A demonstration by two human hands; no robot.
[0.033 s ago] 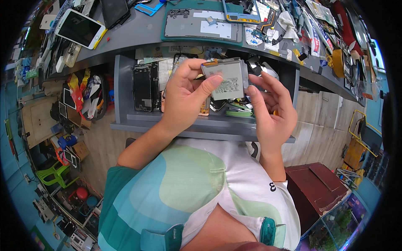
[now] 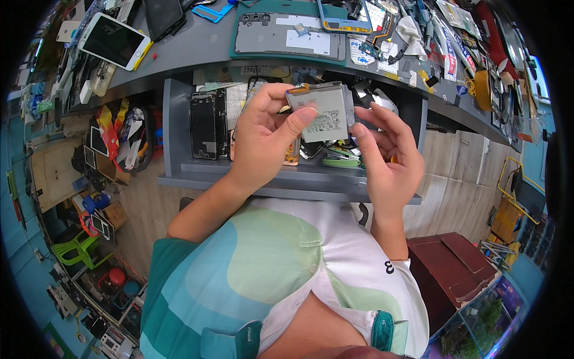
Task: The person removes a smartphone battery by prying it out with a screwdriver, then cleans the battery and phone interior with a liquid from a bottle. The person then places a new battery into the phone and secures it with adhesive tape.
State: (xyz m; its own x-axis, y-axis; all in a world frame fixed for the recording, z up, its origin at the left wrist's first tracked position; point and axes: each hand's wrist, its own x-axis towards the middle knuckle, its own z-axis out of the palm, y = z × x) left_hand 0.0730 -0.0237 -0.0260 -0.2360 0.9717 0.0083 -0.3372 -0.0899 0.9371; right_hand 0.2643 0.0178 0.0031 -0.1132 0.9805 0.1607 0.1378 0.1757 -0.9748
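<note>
A flat grey phone battery [image 2: 326, 119] with an orange flex strip along its top edge is held up over an open drawer [image 2: 173, 128]. My left hand [image 2: 263, 134] grips its left side, thumb across the printed face and fingers behind. At the right edge, where a thin greyish layer shows, the thumb and index fingertips of my right hand [image 2: 391, 158] pinch or touch the border. The other right fingers are curled and partly hidden. Below the battery lie a black phone frame [image 2: 206, 125], a copper-coloured phone part [image 2: 292, 154] and a green tool [image 2: 341, 158].
On the grey desk, a green mat [image 2: 236, 48] bears a phone back panel [image 2: 269, 36]. A white phone [image 2: 116, 42] lies at the left, tools and yellow tape [image 2: 481, 90] at the right. A dark red cabinet [image 2: 448, 263] stands right of me, a green stool [image 2: 78, 248] far left.
Almost nothing differs: the battery and my left hand have shifted or tilted very slightly. Both hands keep their places.
</note>
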